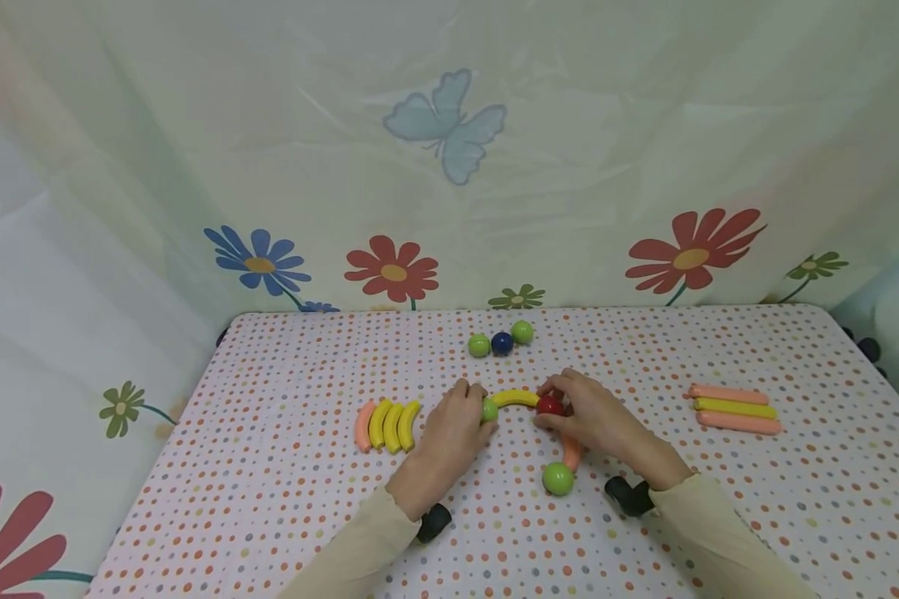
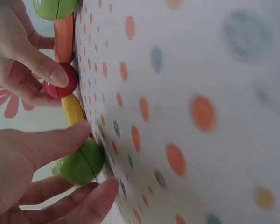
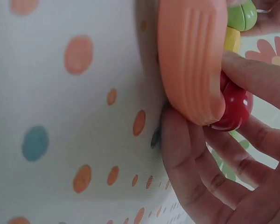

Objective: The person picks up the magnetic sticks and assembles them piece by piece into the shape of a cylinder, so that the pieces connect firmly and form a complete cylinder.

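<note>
A yellow curved stick (image 1: 515,398) joins a green ball (image 1: 490,409) to a red ball (image 1: 550,406) in the middle of the table. From the red ball an orange curved stick (image 1: 573,453) runs toward the front, ending at another green ball (image 1: 558,478). My left hand (image 1: 449,424) holds the first green ball (image 2: 84,161) between thumb and fingers. With my right hand (image 1: 590,416) I grip the red ball (image 3: 235,105), thumb on one side and fingers on the other. In the right wrist view the orange stick (image 3: 191,56) partly hides that ball.
Two green balls (image 1: 479,345) and a dark blue ball (image 1: 502,343) lie at the back. Left of my hands, several yellow curved sticks (image 1: 393,428) sit beside an orange one (image 1: 363,427). At right lie two orange straight sticks (image 1: 738,423) and a yellow one (image 1: 736,408).
</note>
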Action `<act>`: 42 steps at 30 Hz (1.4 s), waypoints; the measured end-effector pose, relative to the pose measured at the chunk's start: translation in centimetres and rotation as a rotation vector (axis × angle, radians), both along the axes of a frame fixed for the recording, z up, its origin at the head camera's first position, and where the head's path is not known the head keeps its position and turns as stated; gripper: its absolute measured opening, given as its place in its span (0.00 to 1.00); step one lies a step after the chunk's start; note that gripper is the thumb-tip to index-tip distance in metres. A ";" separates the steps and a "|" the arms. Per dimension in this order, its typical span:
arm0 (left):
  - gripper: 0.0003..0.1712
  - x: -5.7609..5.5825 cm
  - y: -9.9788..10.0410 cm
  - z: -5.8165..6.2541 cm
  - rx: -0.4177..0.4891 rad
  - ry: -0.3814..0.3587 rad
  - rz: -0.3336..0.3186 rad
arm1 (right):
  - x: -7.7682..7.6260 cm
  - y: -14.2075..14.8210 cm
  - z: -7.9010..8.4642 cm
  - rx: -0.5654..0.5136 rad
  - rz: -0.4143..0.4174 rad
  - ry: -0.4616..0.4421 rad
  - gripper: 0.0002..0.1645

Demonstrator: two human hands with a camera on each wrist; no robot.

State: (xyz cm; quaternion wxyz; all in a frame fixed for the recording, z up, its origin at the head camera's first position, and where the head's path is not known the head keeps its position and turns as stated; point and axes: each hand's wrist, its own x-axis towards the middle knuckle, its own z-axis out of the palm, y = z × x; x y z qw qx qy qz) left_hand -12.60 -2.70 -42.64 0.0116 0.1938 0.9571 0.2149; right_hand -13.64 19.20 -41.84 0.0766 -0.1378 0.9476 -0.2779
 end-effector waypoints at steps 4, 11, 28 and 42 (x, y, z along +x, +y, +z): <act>0.30 0.4 -1.5 0.1 -0.014 0.016 0.049 | 0.0 0.0 -0.2 0.017 -0.007 -0.043 0.23; 0.26 0.3 -4.7 0.6 -0.112 0.094 0.178 | 0.1 0.3 -0.4 -0.006 0.004 -0.039 0.24; 0.11 2.1 -4.3 1.0 0.022 -0.120 0.038 | 0.1 0.5 -0.2 -0.030 -0.016 -0.069 0.25; 0.14 2.3 -1.8 0.2 0.105 -0.072 0.076 | 0.3 0.5 -0.2 -0.025 -0.013 -0.072 0.25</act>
